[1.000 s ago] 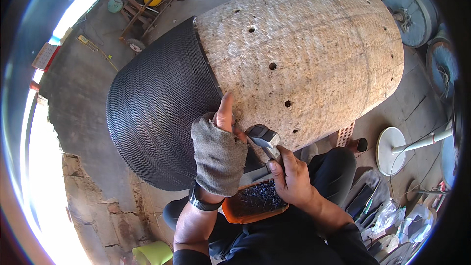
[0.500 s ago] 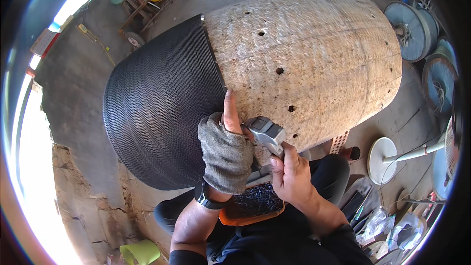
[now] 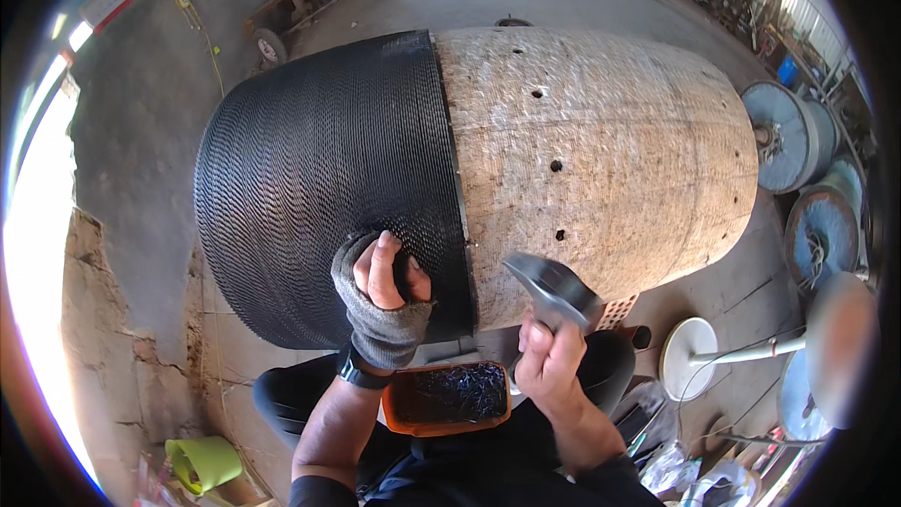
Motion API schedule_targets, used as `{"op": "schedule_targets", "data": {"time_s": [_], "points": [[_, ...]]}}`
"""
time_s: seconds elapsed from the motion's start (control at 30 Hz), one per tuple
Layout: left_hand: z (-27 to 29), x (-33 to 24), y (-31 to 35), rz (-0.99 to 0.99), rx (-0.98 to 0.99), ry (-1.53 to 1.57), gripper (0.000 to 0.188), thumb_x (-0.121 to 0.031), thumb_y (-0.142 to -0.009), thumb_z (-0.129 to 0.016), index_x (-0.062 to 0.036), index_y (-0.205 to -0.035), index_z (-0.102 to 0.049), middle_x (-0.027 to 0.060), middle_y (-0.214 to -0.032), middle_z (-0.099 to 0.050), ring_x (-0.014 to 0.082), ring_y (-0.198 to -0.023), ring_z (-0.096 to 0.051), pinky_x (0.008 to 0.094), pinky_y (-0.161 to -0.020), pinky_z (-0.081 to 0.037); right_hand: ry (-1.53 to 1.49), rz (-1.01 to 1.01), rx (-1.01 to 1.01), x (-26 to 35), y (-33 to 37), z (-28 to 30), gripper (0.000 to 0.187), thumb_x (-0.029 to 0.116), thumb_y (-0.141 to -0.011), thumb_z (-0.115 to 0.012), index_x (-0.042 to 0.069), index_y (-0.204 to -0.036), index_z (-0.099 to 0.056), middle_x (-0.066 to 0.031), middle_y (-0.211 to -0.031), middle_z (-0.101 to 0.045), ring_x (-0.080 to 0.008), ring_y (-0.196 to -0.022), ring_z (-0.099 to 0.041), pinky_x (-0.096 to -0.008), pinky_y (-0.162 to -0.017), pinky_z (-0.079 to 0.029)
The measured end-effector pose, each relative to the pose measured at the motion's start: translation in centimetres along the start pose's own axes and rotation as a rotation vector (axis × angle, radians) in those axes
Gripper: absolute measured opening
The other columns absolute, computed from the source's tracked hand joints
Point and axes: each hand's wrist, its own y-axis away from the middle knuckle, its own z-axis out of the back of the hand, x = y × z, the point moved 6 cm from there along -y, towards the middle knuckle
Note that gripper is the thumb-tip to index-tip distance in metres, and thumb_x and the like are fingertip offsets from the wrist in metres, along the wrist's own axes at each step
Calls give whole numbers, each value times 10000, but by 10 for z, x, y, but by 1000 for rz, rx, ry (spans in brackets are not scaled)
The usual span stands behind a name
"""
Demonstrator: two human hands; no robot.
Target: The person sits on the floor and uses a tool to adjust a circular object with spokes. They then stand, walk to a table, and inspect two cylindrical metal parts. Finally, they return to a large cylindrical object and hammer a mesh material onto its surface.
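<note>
A large wooden drum [image 3: 610, 155] lies across in front of me, pale and rough, with small dark holes. Its left part is wrapped in a black, finely ridged covering [image 3: 310, 150], edged by a line of small shiny specks. On this covering, near its lower right, rests my left hand [image 3: 385, 296] in a grey fingerless glove, fingers curled; anything inside them is hidden. My right hand [image 3: 552, 361] grips a hammer [image 3: 556, 289] just below its metal head, held in front of the bare wood. Between my knees sits an orange tray [image 3: 413, 429] of thin dark nails [image 3: 460, 390].
Blue-grey spools [image 3: 781, 136] stand at the right, near a white round-based stand [image 3: 685, 357]. A wheeled cart [image 3: 310, 0] is at the far left. A yellow-green bucket [image 3: 202, 465] lies at the lower left. Plastic bags [image 3: 666, 469] clutter the lower right.
My left hand has gone from pointing at the covering's edge to resting curled on the black part. The hammer has come away from it. My view has shifted, and the drum appears lower.
</note>
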Motion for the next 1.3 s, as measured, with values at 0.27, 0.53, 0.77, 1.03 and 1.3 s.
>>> {"op": "schedule_targets", "data": {"time_s": [0.27, 0.53, 0.77, 1.03, 1.3], "points": [[0, 7, 6, -29, 7, 19, 517, 23, -854, -620, 4, -1351, -480, 153, -1096, -622, 315, -941, -624, 466, -899, -500, -48, 47, -85, 4, -2, -3, 164, 159, -1033, -504, -2, -1052, -531, -67, -669, -542, -190, -514, -521, -318, -469, -414], [1, 11, 4, -33, 1, 68, 518, 23, -845, -616, -11, -1351, -509, 140, -1109, -610, 312, -939, -623, 471, -876, -506, 13, -9, 49, 6, 3, -20, 254, 168, -1038, -520, -56, -1157, -503, -167, -665, -590, -301, -522, -579, -389, -465, -457], [9, 8, 4, -35, 11, 101, 488, 37, -839, -616, -9, -1317, -528, 148, -1094, -612, 325, -919, -625, 481, -862, -510, 315, -101, 107, -10, -4, -36, 244, 209, -1064, -502, -22, -1143, -507, -133, -646, -565, -300, -491, -546, -341, -474, -438], [4, 11, 5, -37, -10, 114, 548, 31, -815, -654, -23, -1347, -535, 110, -1108, -605, 278, -882, -631, 459, -842, -509, 605, 149, 107, 11, -6, -31, 265, 226, -1048, -551, -18, -1141, -507, -71, -732, -559, -170, -575, -539, -337, -494, -467], [5, 9, 1, -43, 23, 130, 453, 23, -856, -601, 1, -1302, -527, 158, -1070, -614, 335, -911, -625, 474, -838, -516, 218, 47, -77, 11, -7, -25, 293, 271, -1072, -496, -20, -1035, -510, -54, -646, -537, -146, -518, -520, -314, -485, -455]]}}
